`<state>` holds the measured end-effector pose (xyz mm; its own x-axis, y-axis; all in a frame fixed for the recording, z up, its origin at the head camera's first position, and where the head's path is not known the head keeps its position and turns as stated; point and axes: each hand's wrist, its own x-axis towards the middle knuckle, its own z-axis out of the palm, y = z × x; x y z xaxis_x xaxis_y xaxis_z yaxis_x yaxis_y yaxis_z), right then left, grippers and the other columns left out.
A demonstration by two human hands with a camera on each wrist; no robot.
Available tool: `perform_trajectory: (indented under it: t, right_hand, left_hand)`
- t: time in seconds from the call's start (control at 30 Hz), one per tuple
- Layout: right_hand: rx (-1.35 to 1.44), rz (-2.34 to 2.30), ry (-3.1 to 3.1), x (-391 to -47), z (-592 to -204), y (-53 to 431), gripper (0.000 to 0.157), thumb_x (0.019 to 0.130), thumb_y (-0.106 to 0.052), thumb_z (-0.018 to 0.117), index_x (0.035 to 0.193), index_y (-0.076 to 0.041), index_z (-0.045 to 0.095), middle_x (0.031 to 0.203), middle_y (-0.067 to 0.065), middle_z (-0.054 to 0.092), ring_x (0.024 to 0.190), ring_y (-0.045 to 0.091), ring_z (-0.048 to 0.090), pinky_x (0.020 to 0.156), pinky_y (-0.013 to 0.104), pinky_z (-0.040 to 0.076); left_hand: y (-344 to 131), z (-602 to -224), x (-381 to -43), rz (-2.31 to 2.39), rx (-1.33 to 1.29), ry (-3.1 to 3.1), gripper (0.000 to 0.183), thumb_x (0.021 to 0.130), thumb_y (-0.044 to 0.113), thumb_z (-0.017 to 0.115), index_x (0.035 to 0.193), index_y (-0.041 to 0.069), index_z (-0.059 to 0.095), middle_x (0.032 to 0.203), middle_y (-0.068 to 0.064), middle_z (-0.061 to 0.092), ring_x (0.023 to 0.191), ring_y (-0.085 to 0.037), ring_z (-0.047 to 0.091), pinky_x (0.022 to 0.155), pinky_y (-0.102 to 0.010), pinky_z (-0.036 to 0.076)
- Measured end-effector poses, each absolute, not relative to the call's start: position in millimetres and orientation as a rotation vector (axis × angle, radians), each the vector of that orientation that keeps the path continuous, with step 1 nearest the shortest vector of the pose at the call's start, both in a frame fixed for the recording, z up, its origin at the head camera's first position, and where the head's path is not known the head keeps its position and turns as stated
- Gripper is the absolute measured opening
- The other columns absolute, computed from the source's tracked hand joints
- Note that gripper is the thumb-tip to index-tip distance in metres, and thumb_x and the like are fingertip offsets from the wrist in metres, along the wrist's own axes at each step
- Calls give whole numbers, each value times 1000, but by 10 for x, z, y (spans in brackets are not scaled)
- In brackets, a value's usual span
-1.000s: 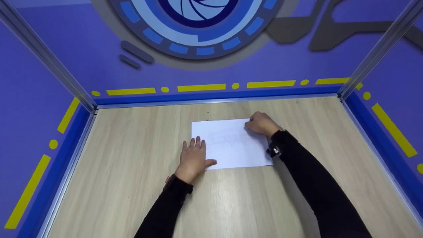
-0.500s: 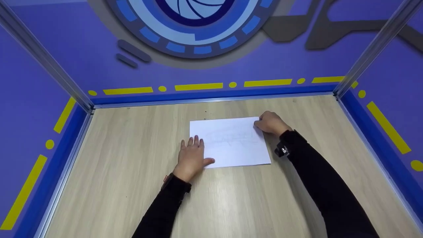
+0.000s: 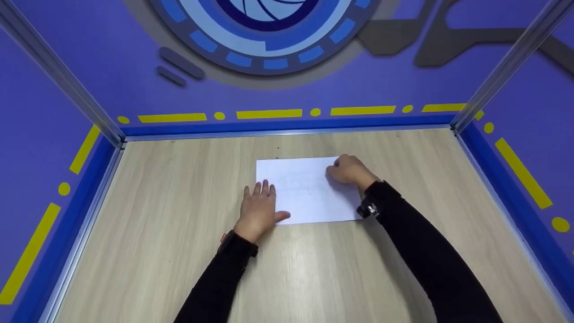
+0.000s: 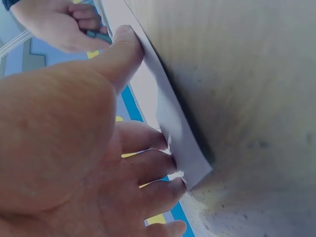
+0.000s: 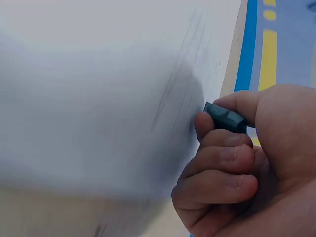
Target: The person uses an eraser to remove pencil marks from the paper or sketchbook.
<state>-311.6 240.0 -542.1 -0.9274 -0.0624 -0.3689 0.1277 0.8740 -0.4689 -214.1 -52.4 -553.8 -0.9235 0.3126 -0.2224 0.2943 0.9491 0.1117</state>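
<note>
While paper (image 3: 302, 204) lies near the far edge of the worktop (image 3: 179, 202), the left hand (image 3: 258, 211) rests straight-fingered on its left side; the right hand (image 3: 352, 171) pinches a green block (image 5: 227, 119) by its far-right corner.

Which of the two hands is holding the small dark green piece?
The right hand, at the right of the white sheet, pinches the dark green piece. The left hand holds no such piece and rests on the sheet's left edge.

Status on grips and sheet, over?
Left grip spread over left edge of sheet; right grip pinching small dark green block; sheet faintly marked; no obstruction visible.
</note>
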Motion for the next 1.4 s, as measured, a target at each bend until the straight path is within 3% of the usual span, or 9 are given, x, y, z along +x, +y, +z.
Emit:
perform_trajectory:
  t: [0.2, 0.4, 0.5, 0.73, 0.9, 1.17, 1.23, 1.3, 1.4]
  right_hand:
    - [-133, -723, 2683, -3316, -5553, 1795, 37, 101, -35, 61, 96, -2, 76, 100, 18, 70, 89, 29, 61, 82, 43, 55]
    - [-277, -632, 2700, -3821, -6131, 1281, 34, 97, -40, 64, 86, -11, 79, 89, 8, 73, 82, 26, 64, 76, 39, 57]
    - [-267, -572, 2686, -3912, -6189, 1091, 34, 97, -42, 65, 89, -12, 79, 93, 6, 75, 84, 25, 67, 75, 38, 57]
    - [-241, -600, 2684, -3510, -5655, 991, 35, 101, -34, 68, 104, -3, 83, 101, 13, 78, 87, 27, 67, 81, 41, 59]
    - [-212, -580, 2695, -3361, -5508, 1169, 39, 104, -33, 65, 120, -1, 82, 119, 19, 81, 105, 33, 73, 102, 51, 61]
    - [-151, -684, 2720, -3258, -5510, 1848, 46, 102, -30, 64, 131, 5, 77, 137, 26, 74, 128, 38, 70, 116, 52, 56]
    - [-148, -698, 2741, -3237, -5512, 2022, 44, 101, -29, 64, 125, 5, 78, 128, 23, 76, 119, 36, 70, 111, 51, 57]
    - [-130, -712, 2751, -3212, -5513, 2169, 34, 99, -27, 64, 105, 3, 79, 105, 16, 73, 98, 31, 66, 95, 45, 57]
    - [-93, -706, 2753, -3181, -5528, 2312, 28, 98, -25, 64, 76, -7, 63, 75, 2, 51, 75, 22, 47, 74, 37, 44]
  left_hand:
    - [-537, -5534, -2169, 114, 443, 2866, 105, 98, 73, 67, 169, 0, 41, 178, -24, 35, 167, -42, 35, 137, -66, 25]
    - [-519, -5536, -2144, 129, 447, 2886, 103, 97, 72, 69, 167, 0, 44, 176, -24, 39, 166, -41, 38, 136, -66, 27]
    - [-504, -5531, -2146, 131, 449, 2895, 103, 96, 71, 70, 166, -1, 46, 175, -24, 41, 165, -40, 40, 135, -66, 29]
    - [-501, -5525, -2160, 116, 428, 2870, 105, 97, 73, 69, 168, 1, 43, 177, -24, 37, 167, -40, 37, 137, -64, 27]
    - [-514, -5542, -2155, 93, 427, 2861, 104, 98, 74, 66, 169, 1, 42, 178, -23, 36, 168, -40, 36, 137, -64, 26]
    - [-509, -5536, -2166, 82, 419, 2848, 105, 99, 74, 64, 170, 2, 39, 180, -22, 33, 169, -39, 33, 138, -63, 24]
    - [-514, -5532, -2166, 88, 412, 2844, 105, 99, 74, 65, 171, 2, 38, 180, -22, 32, 169, -39, 32, 139, -63, 23]
    - [-519, -5533, -2163, 89, 414, 2842, 105, 99, 73, 65, 171, 2, 37, 180, -22, 32, 170, -39, 31, 139, -64, 23]
    - [-528, -5540, -2146, 94, 429, 2841, 105, 99, 73, 65, 171, 1, 38, 180, -23, 33, 169, -39, 32, 138, -65, 25]
